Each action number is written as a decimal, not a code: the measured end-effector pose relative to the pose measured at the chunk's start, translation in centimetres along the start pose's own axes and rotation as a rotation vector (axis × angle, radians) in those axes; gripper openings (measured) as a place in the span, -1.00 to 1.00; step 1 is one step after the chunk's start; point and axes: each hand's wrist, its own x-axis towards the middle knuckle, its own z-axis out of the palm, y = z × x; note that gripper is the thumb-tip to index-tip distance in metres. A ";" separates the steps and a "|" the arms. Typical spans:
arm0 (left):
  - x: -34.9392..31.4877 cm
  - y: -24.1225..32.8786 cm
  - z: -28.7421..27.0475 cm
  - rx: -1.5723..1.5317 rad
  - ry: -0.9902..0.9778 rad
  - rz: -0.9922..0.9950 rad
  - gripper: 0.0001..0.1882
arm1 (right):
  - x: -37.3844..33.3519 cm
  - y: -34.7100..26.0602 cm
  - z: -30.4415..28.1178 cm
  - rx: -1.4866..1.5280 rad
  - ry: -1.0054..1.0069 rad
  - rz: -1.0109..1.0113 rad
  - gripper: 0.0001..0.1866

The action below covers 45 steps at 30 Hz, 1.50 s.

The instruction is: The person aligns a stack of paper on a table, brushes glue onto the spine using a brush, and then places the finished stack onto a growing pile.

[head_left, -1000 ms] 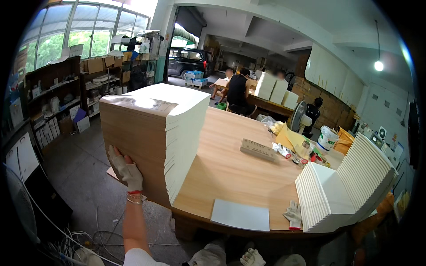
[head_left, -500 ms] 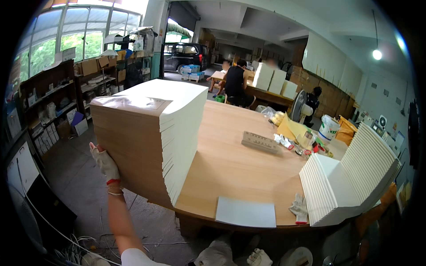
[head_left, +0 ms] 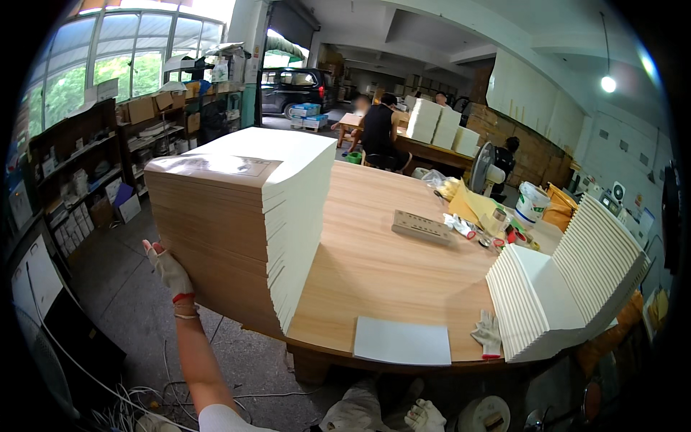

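Observation:
A tall stack of paper (head_left: 209,216) with a brown near side and white, layered edges on its right rises at the left of the wooden table (head_left: 381,281). My left hand (head_left: 168,269), in a pale fingertip-less glove with a red cuff, lies against the stack's left side. Its fingers are stretched upward. At the lower edge, below the table's front, shows my right hand (head_left: 425,415) in a white glove, its fingers curled. Whether it holds anything is hidden. On the table's near side lie a flat white sheet pile (head_left: 402,341) and a loose glove (head_left: 487,334).
Stacked white paper blocks (head_left: 536,302) stand at the table's right. A grey perforated bar (head_left: 421,227), tape rolls (head_left: 515,235) and a white bucket (head_left: 532,202) lie farther back. A fan (head_left: 486,169) and seated people are beyond. Cables (head_left: 144,407) trail on the floor.
The view has shifted slightly. My left hand's fingertips sit a little lower beside the stack. The stack and the things on the table stay in place.

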 end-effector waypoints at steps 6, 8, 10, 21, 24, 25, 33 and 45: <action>0.6 -2.7 -0.9 -0.054 0.015 -0.121 -0.23 | -0.1 -0.1 0.8 0.070 -0.092 0.012 -0.70; 0.6 -3.7 -1.4 -0.045 0.020 -0.141 -0.25 | 0.1 -0.1 0.4 0.084 -0.108 0.004 -0.70; 0.1 -4.4 -1.8 -0.081 0.049 -0.208 -0.25 | 0.2 -0.1 -0.2 0.093 -0.167 -0.013 -0.70; -6.3 -9.5 -2.1 -0.249 0.232 -0.372 -0.36 | 2.4 1.5 -7.6 0.301 -0.214 -0.079 -0.56; -6.9 -11.9 -2.7 -0.389 0.099 -0.395 -0.39 | 1.7 1.7 -9.1 0.121 -0.060 -0.179 -0.56; -7.1 -12.2 -2.7 -0.351 0.136 -0.393 -0.39 | 1.7 1.6 -9.4 0.118 -0.082 -0.191 -0.56; -11.6 -5.1 -0.2 -0.023 0.318 -0.389 -0.35 | 1.4 2.0 -9.3 0.123 -0.004 -0.162 -0.54; -18.3 -2.8 1.4 -0.210 0.194 -0.240 -0.27 | 2.5 2.4 -8.7 0.128 0.153 -0.085 -0.57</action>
